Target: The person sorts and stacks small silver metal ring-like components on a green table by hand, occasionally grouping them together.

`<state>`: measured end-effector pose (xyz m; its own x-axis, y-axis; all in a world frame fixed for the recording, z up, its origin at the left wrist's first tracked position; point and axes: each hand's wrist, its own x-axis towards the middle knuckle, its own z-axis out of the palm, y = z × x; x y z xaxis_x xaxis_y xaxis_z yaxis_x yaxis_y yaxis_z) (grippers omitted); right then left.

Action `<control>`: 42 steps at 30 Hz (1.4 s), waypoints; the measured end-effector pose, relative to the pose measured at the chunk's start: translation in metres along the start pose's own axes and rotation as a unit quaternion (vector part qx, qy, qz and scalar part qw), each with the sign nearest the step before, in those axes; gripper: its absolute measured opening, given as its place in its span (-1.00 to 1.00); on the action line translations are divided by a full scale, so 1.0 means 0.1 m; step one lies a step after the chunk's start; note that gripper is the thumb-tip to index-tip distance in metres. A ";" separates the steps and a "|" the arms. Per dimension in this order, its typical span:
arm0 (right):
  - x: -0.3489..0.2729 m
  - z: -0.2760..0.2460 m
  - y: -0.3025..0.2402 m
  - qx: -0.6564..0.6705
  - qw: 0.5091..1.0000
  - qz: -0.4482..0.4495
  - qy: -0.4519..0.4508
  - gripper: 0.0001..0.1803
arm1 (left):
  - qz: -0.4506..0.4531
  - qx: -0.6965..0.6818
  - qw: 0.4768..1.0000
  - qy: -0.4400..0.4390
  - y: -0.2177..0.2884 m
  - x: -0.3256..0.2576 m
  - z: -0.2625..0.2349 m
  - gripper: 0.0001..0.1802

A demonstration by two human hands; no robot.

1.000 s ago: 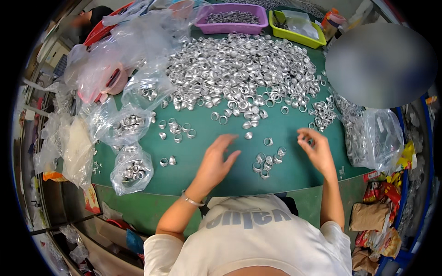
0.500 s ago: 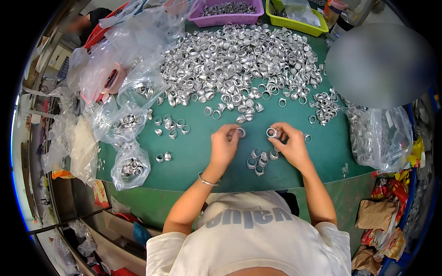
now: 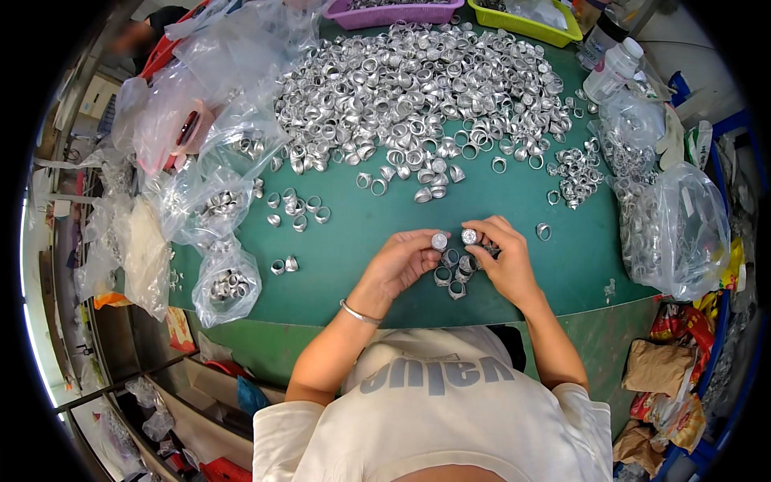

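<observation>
Between thumb and fingertips of my left hand [image 3: 403, 261] is a silver ring [image 3: 439, 241], its round flat face turned up. My right hand [image 3: 503, 255] pinches a second ring [image 3: 470, 236] with a patterned round face, close beside the first but apart from it. Under and between my hands lies a small group of rings [image 3: 457, 287] on the green table [image 3: 353, 277], partly covered by my right fingers. Beyond them spreads a large heap of silver rings [image 3: 418, 96]. A single ring [image 3: 544, 231] lies right of my right hand.
Small ring clusters [image 3: 299, 210] lie to the left, with bags of rings [image 3: 227, 285] near the left edge. A smaller pile [image 3: 577, 177] and a clear bag [image 3: 675, 233] are on the right. Purple [image 3: 393, 14] and yellow-green [image 3: 526, 22] trays stand behind, with a white bottle [image 3: 614, 71] nearby.
Both hands have come closer together over the small group, and the held rings now show their round faces instead of their open bands. A blurred shape at the upper right is gone.
</observation>
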<state>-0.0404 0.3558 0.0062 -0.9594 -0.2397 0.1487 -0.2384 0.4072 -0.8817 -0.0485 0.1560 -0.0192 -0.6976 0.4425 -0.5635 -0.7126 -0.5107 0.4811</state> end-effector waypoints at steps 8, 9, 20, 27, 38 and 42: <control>-0.03 0.00 0.01 0.006 1.000 0.017 -0.011 -0.59 | -0.005 -0.018 1.000 0.004 -0.02 0.00 -0.02 -0.77; -0.03 0.02 0.05 -0.028 1.000 -0.006 -0.002 -0.59 | -0.004 -0.020 1.000 0.001 -0.02 0.01 -0.03 -0.77; 0.00 -0.27 0.13 -0.134 0.986 -0.038 -0.091 -0.61 | 0.094 0.066 0.992 0.054 -0.01 -0.09 -0.11 -0.78; -0.05 -0.19 0.12 -0.082 0.993 -0.018 -0.083 -0.70 | 0.152 0.128 0.976 0.085 0.10 -0.16 -0.28 -0.77; -0.04 -0.10 0.07 -0.101 0.992 -0.013 -0.071 -0.71 | 0.233 0.220 0.931 0.173 0.16 -0.47 -0.59 -0.83; 0.01 -0.09 0.03 -0.104 0.992 -0.016 -0.071 -0.71 | 0.374 0.521 0.681 0.353 0.29 -0.69 -0.69 -0.84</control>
<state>-0.0432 0.3647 0.0073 -0.9236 -0.3709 0.0965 -0.3078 0.5678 -0.7635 -0.0159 0.0597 -0.0132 -0.9473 -0.3059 0.0955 -0.0999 0.5650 0.8190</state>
